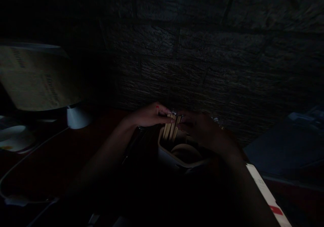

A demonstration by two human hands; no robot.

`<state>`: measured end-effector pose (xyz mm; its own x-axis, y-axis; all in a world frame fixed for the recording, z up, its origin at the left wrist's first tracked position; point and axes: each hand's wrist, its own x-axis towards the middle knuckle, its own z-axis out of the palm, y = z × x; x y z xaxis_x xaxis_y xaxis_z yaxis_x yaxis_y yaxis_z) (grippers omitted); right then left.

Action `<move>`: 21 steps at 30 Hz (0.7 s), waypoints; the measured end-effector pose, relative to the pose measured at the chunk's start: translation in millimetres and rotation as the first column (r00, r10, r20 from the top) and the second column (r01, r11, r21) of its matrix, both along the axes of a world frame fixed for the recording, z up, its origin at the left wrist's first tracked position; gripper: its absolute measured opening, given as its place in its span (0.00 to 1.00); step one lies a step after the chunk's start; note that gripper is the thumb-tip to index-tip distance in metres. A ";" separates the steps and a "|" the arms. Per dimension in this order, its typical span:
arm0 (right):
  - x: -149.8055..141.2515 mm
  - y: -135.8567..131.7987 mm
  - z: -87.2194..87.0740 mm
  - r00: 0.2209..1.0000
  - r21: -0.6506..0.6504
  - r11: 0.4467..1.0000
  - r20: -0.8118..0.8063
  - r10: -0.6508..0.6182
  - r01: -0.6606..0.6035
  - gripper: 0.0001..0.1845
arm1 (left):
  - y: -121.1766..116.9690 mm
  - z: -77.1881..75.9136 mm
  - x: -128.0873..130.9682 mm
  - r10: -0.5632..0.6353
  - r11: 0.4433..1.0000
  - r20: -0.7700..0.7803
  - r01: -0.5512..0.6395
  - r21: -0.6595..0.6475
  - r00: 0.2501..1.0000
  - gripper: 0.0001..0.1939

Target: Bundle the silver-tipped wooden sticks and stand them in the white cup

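In dim light, a bundle of thin, pale wooden sticks (170, 129) stands slightly tilted at the back left of an angular open container (172, 159). Something small and shiny shows at their tops, too dark to name. My left hand (152, 115) is closed on the sticks from the left, thumb and fingers near their upper ends. From the right, my right hand (199, 127) reaches over the container in deep shadow, its fingertips at the sticks. Whether it grips them is hard to see. A round-rimmed object (186, 149) sits inside the container.
A rough stone-block wall (157, 51) rises behind. On the left stand a lamp with a printed shade (37, 78) and white base (78, 117), a cup (15, 137) and a white cable (35, 149). A white box edge (265, 190) lies at right.
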<state>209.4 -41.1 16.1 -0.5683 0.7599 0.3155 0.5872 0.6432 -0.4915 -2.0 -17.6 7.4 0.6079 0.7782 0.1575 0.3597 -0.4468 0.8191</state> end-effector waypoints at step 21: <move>-0.2 1.4 0.5 1.000 -0.025 1.000 0.024 0.008 -0.007 0.09 | 2.4 -6.3 1.9 0.035 0.996 0.061 -0.029 -0.087 0.998 0.15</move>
<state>209.2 -39.7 16.6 -0.5810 0.7631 0.2832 0.5942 0.6354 -0.4931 -0.2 -15.2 1.2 0.5735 0.8095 0.1260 0.3201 -0.3630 0.8751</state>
